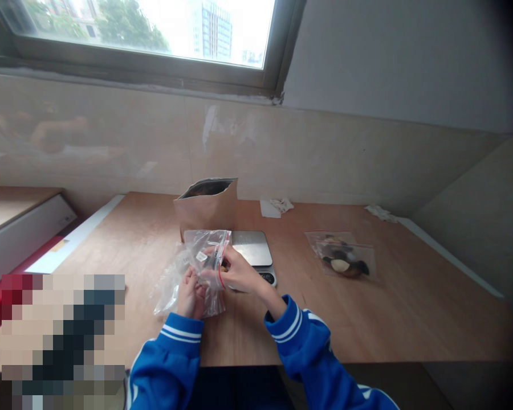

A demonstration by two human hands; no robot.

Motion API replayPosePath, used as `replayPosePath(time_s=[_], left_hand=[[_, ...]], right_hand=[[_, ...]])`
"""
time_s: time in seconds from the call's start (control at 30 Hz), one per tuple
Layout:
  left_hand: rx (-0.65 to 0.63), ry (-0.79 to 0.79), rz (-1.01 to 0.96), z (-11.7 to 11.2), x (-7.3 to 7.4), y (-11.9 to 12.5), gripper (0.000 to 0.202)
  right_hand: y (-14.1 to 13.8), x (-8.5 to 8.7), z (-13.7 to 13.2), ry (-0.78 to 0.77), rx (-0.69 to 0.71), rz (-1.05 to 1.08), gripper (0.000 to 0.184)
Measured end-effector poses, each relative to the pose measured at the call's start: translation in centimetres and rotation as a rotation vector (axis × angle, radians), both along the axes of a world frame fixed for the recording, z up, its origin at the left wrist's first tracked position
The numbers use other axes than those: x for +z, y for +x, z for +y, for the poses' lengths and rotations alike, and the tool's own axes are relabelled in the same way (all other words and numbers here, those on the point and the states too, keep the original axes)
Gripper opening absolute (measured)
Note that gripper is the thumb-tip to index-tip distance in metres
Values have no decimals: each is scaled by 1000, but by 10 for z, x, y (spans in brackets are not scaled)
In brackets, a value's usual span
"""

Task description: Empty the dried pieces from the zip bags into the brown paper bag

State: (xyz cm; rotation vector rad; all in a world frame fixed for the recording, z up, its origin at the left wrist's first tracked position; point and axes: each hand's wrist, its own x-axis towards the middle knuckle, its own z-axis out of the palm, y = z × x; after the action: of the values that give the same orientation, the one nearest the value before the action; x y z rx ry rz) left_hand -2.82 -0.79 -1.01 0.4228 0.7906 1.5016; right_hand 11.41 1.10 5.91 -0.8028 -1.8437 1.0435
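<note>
Pinching the clear plastic bag (195,242) between narrowed fingertips, the left hand (191,293) sits at the bag's lower part, at the front middle of the table (123,336). The right hand (238,274) reaches into the bag's red-edged mouth, fingers curved and set apart behind the film; a dark and yellowish item (225,265) shows by its palm, and I cannot tell whether the fingers grip it. A small white label (202,257) shows on the bag, its print too tiny to read; faint marks beside it are equally unclear. More crumpled clear plastic (166,287) lies under and around the left hand.

Just behind the right hand is a kitchen scale (253,248), partly covered, its dark display (267,278) unreadable from here. A brown pouch (206,213) stands open behind the bag. Well to the right, two overlapping zip bags (346,263) with red seal lines hold dark and pale pieces. Crumpled paper (282,205) lies near the wall (333,159). A small sticker (66,218) on the white panel at left is illegible.
</note>
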Motion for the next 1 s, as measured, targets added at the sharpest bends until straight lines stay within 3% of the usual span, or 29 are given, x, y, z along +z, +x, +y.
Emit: replayPosePath(time_s=[0.17,0.33,0.67,1.0], left_hand=[[64,4,37,2,3,4,31],[165,62,63,1,3,7,38],[120,85,107,2,-3,9,40],[206,56,135,5,-12,8,30]], right_hand=[[0,-3,-4,93,-122,44,23],[2,-1,-8,137,-198,7,19],[-3,-3,-4,58,-400,124,23],[-8,-3,1,-23,-427,229,27]])
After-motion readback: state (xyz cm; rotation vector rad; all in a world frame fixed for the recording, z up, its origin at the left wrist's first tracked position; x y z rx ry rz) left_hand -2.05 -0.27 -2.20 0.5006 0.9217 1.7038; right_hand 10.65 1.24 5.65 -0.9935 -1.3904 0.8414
